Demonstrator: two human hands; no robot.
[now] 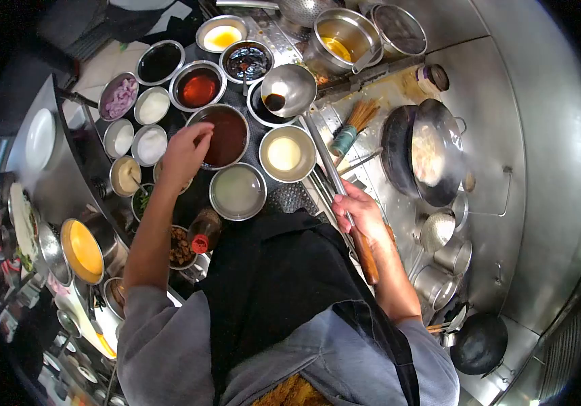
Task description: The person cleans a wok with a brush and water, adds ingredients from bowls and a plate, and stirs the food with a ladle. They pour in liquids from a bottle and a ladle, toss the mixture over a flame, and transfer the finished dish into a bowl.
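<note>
Steel from end to end but for a brown wooden grip, the ladle (295,84) has a long thin shaft and a round bowl with a small pool of dark sauce in its bottom. In the head view that bowl hangs at 12 o'clock, over a dark-filled dish among the seasoning bowls, and the shaft runs back toward 5 o'clock. The right hand (361,211) has its fingers closed around the shaft just ahead of the wooden grip. The left hand (185,154), at 10 o'clock from the right, is over the bowls with its fingers (202,139) bunched in a pinch, tips at the near-left rim of the brown sauce bowl (226,139); whether anything sits between them cannot be told. Counted around that bowl: three white powder bowls (151,144) at 9 o'clock, one chopped purple onion bowl (119,97) at 10, one red oil bowl (197,86) at 12, one cream paste bowl (285,153) at 3, one cloudy liquid bowl (237,191) at 5. One red-capped bottle (202,233) stands just beside the left forearm. Two woks show: a pale-filled wok (426,152) at 4 o'clock from the ladle's bowl, and a black wok (480,343) at 5 o'clock, low in the view. One bamboo brush (351,127) lies between the ladle and the pale-filled wok.
</note>
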